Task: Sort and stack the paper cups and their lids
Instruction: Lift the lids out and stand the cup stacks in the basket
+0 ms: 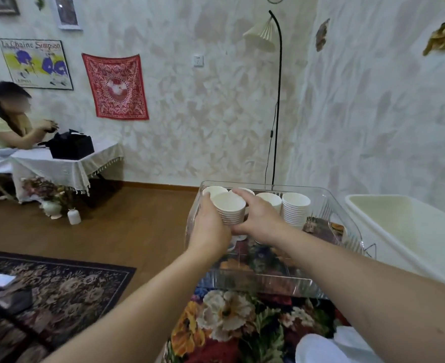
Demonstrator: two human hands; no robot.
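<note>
- Two bare hands meet around one stack of white paper cups (229,206), nested so that thin ridged rims show down its side; the left hand (211,226) curls round its left wall and the right hand (258,218) wraps its right side, fingers over the top edge.
- That stack stands inside a clear ribbed plastic bin (329,203), rectangular with rounded corners, near its far left end.
- Three more white paper cup stacks sit along the bin's far wall: one at the far left corner (214,191), one mostly hidden behind the right hand's fingers (245,191), and one just right of that hand (270,199).
- A taller nested stack of white cups (295,210) stands furthest right in the row, apart from both hands.
- Through the bin's clear floor and in front of it shows a floral tapestry cloth (229,318) with large cream and orange blooms, covering the tabletop.
- Just right of the bin is a cream rectangular plastic tub (405,231), smooth and opaque.
- Behind the bin rises a black arched floor lamp with a pleated cream shade (262,35), against mottled pale wallpaper.
- At far left, another person sits at a table draped in white fringed cloth (59,166); a red patterned square cloth (115,86) hangs on the wall, and a dark floral rug (59,286) lies on the brown wooden floor.
</note>
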